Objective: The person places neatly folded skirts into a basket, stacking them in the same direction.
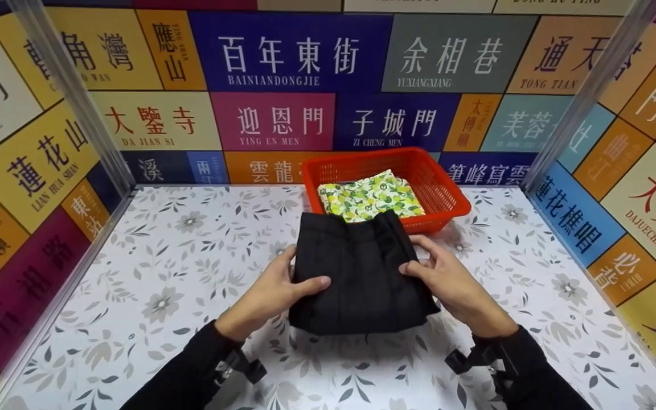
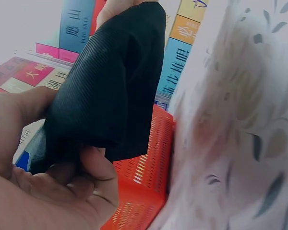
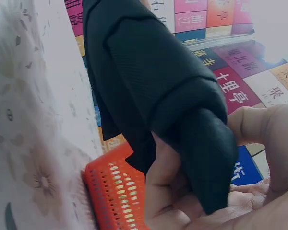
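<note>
A folded black cloth point(image 1: 356, 279), perhaps a garment, is held up between both hands in front of the basket. My left hand point(image 1: 277, 293) grips its left side, thumb on top and fingers underneath. On the right side, my right hand point(image 1: 447, 282) pinches the edge between thumb and fingers. Both wrist views show the cloth point(image 2: 105, 86) raised off the table, its layers point(image 3: 163, 86) hanging in folds. Just beyond it stands a red plastic basket point(image 1: 442, 196), holding a folded cloth with a yellow and green lemon print point(image 1: 368, 196).
The table point(image 1: 191, 273) has a white cover with grey flowers and leaves. Panels with coloured sign blocks point(image 1: 282, 51) enclose it at the back and both sides. Clear corner posts point(image 1: 86, 108) stand at the rear. Each wrist wears a black camera mount point(image 1: 479, 361).
</note>
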